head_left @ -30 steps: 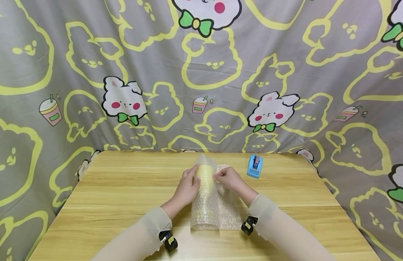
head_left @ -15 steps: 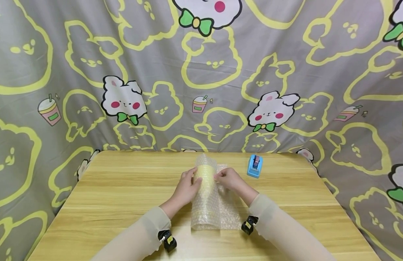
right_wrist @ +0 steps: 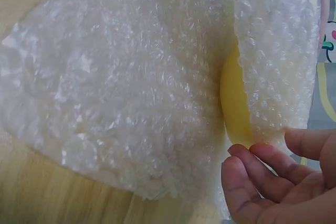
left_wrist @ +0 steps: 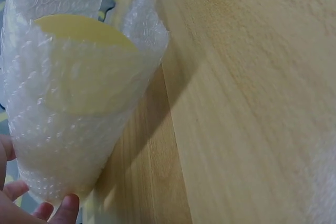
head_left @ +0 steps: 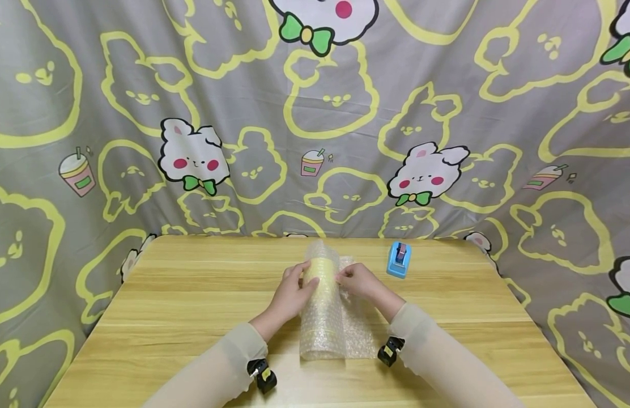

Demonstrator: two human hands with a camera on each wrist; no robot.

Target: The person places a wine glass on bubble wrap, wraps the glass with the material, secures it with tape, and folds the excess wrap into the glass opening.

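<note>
A sheet of clear bubble wrap is rolled round a yellow object in the middle of the table. In the left wrist view the yellow object has a smooth, rounded end inside the roll. My left hand holds the roll from its left side, thumb on top. On the other side, my right hand pinches the edge of the upper layer. The right wrist view has the right hand's fingertips at that edge, close to the yellow object. A loose flap lies flat on the right, partly under the right forearm.
A blue tape dispenser stands at the back right of the wooden table. Behind the table hangs a grey curtain with cartoon animals. Each wrist carries a black camera mount.
The roll and my left hand have shifted very slightly to the right. My right hand stays at the wrap's edge, nearly still.
</note>
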